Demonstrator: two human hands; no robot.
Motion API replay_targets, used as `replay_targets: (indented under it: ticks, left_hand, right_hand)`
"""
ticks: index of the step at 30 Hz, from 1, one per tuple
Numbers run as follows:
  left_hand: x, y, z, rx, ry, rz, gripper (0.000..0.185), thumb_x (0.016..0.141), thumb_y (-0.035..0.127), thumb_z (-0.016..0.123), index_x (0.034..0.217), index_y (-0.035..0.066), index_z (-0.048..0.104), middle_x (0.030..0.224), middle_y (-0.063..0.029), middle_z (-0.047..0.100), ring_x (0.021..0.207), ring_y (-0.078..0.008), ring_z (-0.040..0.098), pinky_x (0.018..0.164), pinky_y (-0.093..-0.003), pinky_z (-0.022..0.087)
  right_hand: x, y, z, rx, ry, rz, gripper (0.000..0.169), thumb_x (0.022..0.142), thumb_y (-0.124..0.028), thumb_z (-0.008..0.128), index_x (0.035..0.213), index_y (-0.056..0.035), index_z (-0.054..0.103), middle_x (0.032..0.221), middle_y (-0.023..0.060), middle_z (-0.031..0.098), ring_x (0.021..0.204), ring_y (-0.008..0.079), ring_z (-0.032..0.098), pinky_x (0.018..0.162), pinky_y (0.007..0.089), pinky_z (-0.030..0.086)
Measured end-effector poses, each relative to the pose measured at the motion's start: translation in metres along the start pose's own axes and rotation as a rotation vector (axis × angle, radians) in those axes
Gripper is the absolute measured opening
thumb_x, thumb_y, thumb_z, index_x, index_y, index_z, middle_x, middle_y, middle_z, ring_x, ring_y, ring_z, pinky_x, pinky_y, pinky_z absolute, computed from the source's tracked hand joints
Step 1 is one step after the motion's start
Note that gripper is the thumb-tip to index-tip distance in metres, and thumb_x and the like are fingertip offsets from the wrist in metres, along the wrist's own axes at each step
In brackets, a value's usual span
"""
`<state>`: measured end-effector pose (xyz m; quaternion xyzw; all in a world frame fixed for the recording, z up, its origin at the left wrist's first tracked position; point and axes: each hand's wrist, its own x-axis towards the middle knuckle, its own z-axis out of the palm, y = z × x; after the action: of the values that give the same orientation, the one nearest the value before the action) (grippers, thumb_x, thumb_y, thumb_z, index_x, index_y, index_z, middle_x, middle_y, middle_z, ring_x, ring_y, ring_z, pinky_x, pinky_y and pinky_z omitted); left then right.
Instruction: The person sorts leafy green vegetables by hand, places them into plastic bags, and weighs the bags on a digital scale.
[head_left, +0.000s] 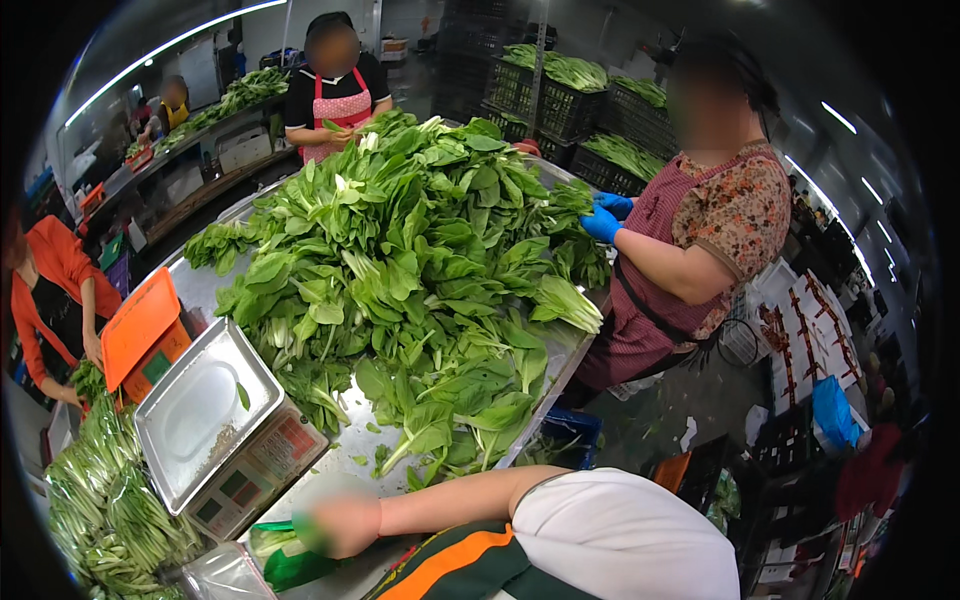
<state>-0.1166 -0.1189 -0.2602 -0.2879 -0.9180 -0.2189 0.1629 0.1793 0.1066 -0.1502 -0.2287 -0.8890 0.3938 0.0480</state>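
Observation:
My right hand (345, 522) reaches across from the right and rests on a green plastic bag (289, 568) with pale vegetable stalks (271, 541) in it. Blur covers the fingers, so their grip is hidden. My left hand is out of view. Just beyond the bag stands a digital scale (244, 480), its steel pan (202, 420) holding a single loose leaf (243, 396). A large heap of leafy greens (405, 247) covers much of the steel table (356, 435) before me. A clear plastic bag (225, 574) lies beside the green one.
Clear-wrapped bunches of greens (112, 502) are piled left of the scale, near an orange plastic container (142, 330). Two co-workers in aprons stand at the heap, one wearing blue gloves (604, 217). Another person (56, 300) is at left. Black crates (555, 105) hold greens behind.

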Motion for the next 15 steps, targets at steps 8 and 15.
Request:
replay_targets:
  ticks: [8, 15]
  left_hand:
    - [0.014, 0.087, -0.041, -0.913, -0.323, -0.393, 0.022, 0.093, 0.015, 0.058, 0.099, -0.006, 0.06, 0.067, -0.0024, 0.054, 0.059, -0.0126, 0.047, 0.058, -0.0291, 0.043]
    - [0.008, 0.201, -0.102, -0.727, -0.323, 0.037, 0.015, 0.09, 0.009, 0.058, 0.091, -0.004, 0.065, 0.075, -0.0098, 0.064, 0.065, -0.0164, 0.055, 0.063, -0.0296, 0.046]
  right_hand:
    - [0.003, -0.019, -0.025, -0.283, -0.19, -0.111, 0.056, 0.059, -0.029, 0.081, 0.102, -0.0011, 0.059, 0.101, 0.0174, 0.063, 0.093, 0.0345, 0.064, 0.082, 0.0408, 0.05]
    - [0.008, -0.014, -0.018, -0.225, 0.095, -0.043, 0.039, 0.062, -0.023, 0.074, 0.094, -0.0036, 0.064, 0.092, 0.016, 0.067, 0.087, 0.0329, 0.066, 0.076, 0.0399, 0.053]
